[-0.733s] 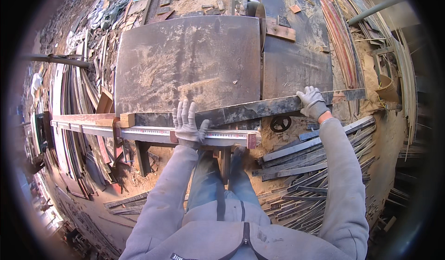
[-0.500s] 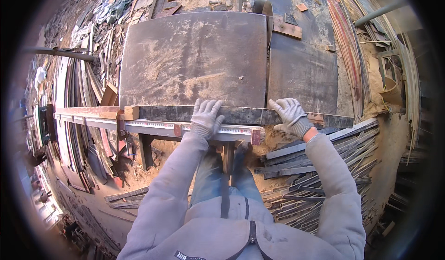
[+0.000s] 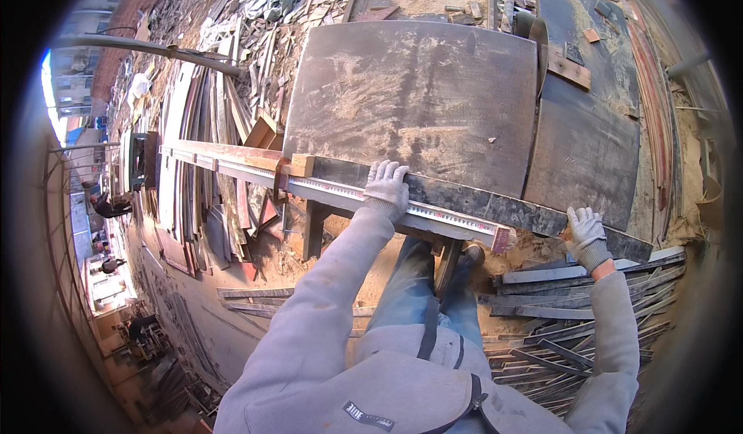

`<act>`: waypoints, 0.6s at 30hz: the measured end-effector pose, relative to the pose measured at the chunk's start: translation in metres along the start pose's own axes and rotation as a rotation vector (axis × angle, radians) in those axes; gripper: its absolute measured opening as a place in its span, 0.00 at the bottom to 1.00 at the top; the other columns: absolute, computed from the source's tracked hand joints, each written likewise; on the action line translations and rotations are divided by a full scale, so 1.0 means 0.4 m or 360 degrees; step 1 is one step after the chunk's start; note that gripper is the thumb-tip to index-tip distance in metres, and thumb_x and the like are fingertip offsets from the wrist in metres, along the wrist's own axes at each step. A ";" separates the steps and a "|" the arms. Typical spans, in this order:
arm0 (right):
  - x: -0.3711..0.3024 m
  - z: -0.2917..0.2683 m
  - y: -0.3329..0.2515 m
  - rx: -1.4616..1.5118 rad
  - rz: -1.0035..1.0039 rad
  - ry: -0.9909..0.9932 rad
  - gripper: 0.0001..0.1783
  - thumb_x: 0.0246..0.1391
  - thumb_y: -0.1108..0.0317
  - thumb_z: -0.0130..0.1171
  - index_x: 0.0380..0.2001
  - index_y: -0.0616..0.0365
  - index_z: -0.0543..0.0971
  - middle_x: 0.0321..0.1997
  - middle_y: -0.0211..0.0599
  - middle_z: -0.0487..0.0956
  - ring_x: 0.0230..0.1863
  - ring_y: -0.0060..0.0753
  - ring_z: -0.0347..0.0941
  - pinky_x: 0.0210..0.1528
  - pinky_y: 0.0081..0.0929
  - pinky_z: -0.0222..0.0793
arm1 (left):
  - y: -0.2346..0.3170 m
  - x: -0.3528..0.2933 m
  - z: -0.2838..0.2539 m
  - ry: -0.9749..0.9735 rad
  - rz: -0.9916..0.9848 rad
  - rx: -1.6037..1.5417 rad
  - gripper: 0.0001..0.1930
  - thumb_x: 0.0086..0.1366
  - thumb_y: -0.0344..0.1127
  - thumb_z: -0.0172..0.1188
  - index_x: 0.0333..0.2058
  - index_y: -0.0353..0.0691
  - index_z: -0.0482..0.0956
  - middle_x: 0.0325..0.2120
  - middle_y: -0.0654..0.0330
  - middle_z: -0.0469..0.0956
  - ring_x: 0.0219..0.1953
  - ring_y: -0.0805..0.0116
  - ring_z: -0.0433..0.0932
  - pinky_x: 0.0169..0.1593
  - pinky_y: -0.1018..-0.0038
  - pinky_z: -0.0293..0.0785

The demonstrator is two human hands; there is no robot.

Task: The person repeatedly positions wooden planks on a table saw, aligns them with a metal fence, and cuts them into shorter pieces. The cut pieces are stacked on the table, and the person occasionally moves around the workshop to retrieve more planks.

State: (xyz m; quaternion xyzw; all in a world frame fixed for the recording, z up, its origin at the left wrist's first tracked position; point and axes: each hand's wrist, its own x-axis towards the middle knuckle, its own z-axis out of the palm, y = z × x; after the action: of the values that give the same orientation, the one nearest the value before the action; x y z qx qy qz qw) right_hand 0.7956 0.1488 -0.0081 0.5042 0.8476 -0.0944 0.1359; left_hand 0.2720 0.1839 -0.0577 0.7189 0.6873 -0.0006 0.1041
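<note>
**Across the middle of the frame, the dark plank has swung and slid toward the lower right**

Half a second ago the dark plank [image 3: 480, 202] lay nearly level along the saw table's [image 3: 418, 101] near edge; now it slants down to the lower right, its end past the table corner. The left hand [image 3: 385, 189], gloved, lies spread with fingers flat on the plank just above the pale ruled guide rail [image 3: 340, 194], pressing rather than gripping. The right hand [image 3: 586, 233], also gloved, has dropped to the lower right and curls over the plank's far end, fingers partly closed on its edge. Judging by this, the board is being drawn along the rail. Scrap strips [image 3: 573, 310] lie piled below.
</note>
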 end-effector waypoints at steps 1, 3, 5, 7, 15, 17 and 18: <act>0.001 -0.012 0.000 -0.0017 0.0042 -0.0074 0.45 0.41 0.60 0.76 0.63 0.66 0.74 0.51 0.49 0.77 0.55 0.53 0.72 0.57 0.48 0.68 | 0.024 0.001 0.009 -0.0010 0.0130 -0.0034 0.26 0.69 0.40 0.60 0.64 0.40 0.75 0.67 0.50 0.72 0.75 0.51 0.63 0.81 0.53 0.51; 0.002 -0.024 0.008 -0.0021 0.0107 -0.0136 0.43 0.41 0.60 0.75 0.62 0.66 0.74 0.50 0.49 0.77 0.55 0.53 0.73 0.56 0.48 0.68 | 0.101 0.003 0.045 -0.0023 0.0367 -0.0140 0.29 0.74 0.48 0.57 0.69 0.41 0.71 0.73 0.51 0.65 0.79 0.53 0.57 0.83 0.54 0.45; 0.012 -0.014 0.006 -0.0020 0.0060 -0.0035 0.41 0.41 0.61 0.73 0.60 0.65 0.75 0.48 0.49 0.78 0.54 0.52 0.73 0.54 0.47 0.68 | 0.144 0.003 0.070 -0.0031 0.0771 -0.0155 0.29 0.76 0.51 0.54 0.71 0.47 0.69 0.74 0.55 0.66 0.79 0.54 0.57 0.83 0.53 0.44; 0.035 0.011 -0.007 -0.0048 0.0071 -0.0115 0.40 0.43 0.60 0.73 0.60 0.65 0.76 0.49 0.48 0.78 0.53 0.51 0.74 0.53 0.46 0.68 | 0.151 0.004 0.085 0.0070 0.0573 -0.0274 0.27 0.74 0.48 0.56 0.69 0.51 0.72 0.66 0.57 0.74 0.72 0.53 0.67 0.80 0.47 0.52; 0.188 0.031 0.100 0.0227 0.0064 0.0368 0.47 0.49 0.55 0.77 0.70 0.61 0.71 0.63 0.48 0.77 0.68 0.53 0.70 0.71 0.54 0.62 | 0.101 0.224 0.072 0.0212 0.0639 -0.0329 0.25 0.68 0.40 0.62 0.63 0.51 0.77 0.59 0.60 0.78 0.66 0.56 0.73 0.78 0.48 0.57; 0.214 0.020 0.186 0.0089 0.0394 0.0093 0.50 0.47 0.56 0.78 0.72 0.57 0.69 0.67 0.49 0.75 0.70 0.54 0.68 0.74 0.49 0.61 | 0.113 0.311 0.062 0.0178 0.0608 -0.0289 0.25 0.68 0.40 0.62 0.63 0.52 0.77 0.60 0.61 0.79 0.66 0.57 0.73 0.78 0.49 0.57; 0.239 0.020 0.224 0.0049 0.0572 -0.0037 0.51 0.47 0.56 0.78 0.74 0.54 0.68 0.69 0.49 0.73 0.72 0.55 0.66 0.75 0.47 0.60 | 0.110 0.353 0.050 0.0073 0.0521 -0.0219 0.25 0.68 0.41 0.62 0.64 0.52 0.77 0.60 0.61 0.78 0.66 0.57 0.73 0.78 0.49 0.57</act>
State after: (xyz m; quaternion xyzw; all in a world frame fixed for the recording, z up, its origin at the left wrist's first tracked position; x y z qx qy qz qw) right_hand 0.8319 0.2681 -0.0488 0.6484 0.7407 -0.0872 0.1526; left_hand 0.3262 0.3190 -0.0911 0.8122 0.5616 0.0796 0.1361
